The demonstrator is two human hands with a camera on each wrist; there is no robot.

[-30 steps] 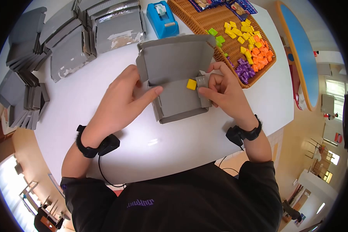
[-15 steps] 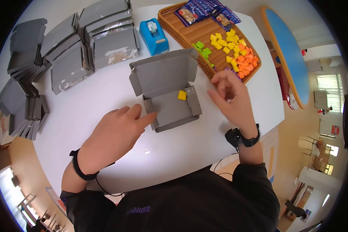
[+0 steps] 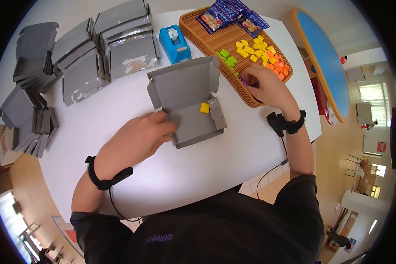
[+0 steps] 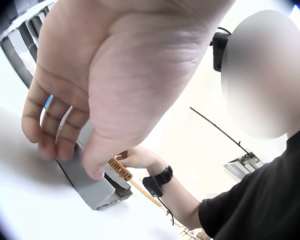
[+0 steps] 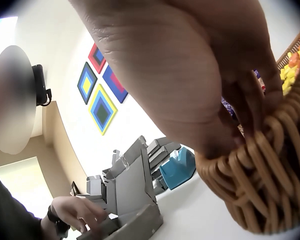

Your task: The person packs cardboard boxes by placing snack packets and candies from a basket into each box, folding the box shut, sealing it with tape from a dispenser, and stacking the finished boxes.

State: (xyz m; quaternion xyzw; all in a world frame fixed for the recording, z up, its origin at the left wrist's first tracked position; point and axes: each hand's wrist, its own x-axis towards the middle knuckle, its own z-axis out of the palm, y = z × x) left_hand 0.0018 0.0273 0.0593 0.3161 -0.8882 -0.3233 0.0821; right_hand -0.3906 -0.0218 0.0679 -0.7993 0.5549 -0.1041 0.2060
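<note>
A small grey cardboard box [image 3: 191,123] stands on the white table with its lid raised. Inside, one yellow square wrapped candy [image 3: 204,108] lies near the right wall. My left hand [image 3: 134,134] holds the box's left wall, thumb and finger at its edge. Over at the wicker basket [image 3: 198,33], my right hand [image 3: 268,86] reaches across the near rim, fingers bent down among purple wrapped candies [image 3: 243,82]. The rim and the hand hide those fingertips in the right wrist view, so I cannot tell whether they hold a candy.
Green [image 3: 226,58], yellow [image 3: 253,48] and orange candies [image 3: 279,66] lie in piles in the basket, with blue snack packets [image 3: 222,17] at its far end. A blue tape dispenser [image 3: 175,44] stands behind the box. Stacked grey boxes [image 3: 86,75] fill the table's left side.
My right hand has let go of the box's right side and moved right into the basket. My left hand drew back briefly, then returned to the box's left wall.
</note>
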